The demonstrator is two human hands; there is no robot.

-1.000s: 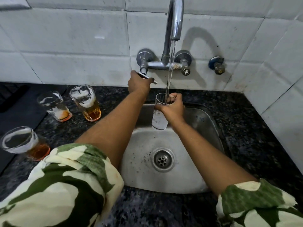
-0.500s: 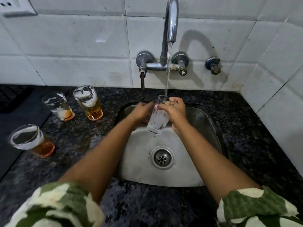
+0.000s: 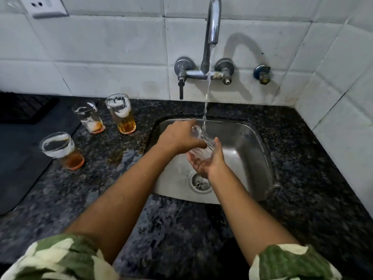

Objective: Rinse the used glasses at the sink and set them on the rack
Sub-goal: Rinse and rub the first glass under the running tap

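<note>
Black speckled granite counter (image 3: 302, 178) with a steel sink (image 3: 248, 142) set into it, white tiled wall (image 3: 101, 57) behind and on the right, wall socket (image 3: 47, 6) top left. Tap (image 3: 212, 27) on the wall is running, stream (image 3: 206, 98) falls into the sink area

Clear glass (image 3: 201, 142) is over the sink, tilted on its side, held between both hands right under the stream. Left hand (image 3: 179, 138) comes over the top, fingers curled round the upper side near the rim. Right hand (image 3: 207, 160) is palm up beneath it, fingers bent up cradling the lower body of the glass. Water hits at or just beside the rim, can't tell if it goes inside. Glass looks mostly empty, blurred by water

Drain (image 3: 200, 182) sits below the right wrist, partly covered by it

Left of the sink, three used glasses stand upright on the counter, well apart from the hands: tall one (image 3: 121, 114) with amber liquid and foam, nearest the sink; a smaller one (image 3: 89, 117) just beside it with a little residue; a third (image 3: 60, 150) nearer the camera, amber at the bottom, foam ring at top. Dark mat (image 3: 24, 158) at far left, third glass at its edge. Dark ribbed rack or tray (image 3: 22, 108) at the back left, detail too dim to tell

Green and white patterned sleeves (image 3: 60, 259) at the bottom corners
</note>
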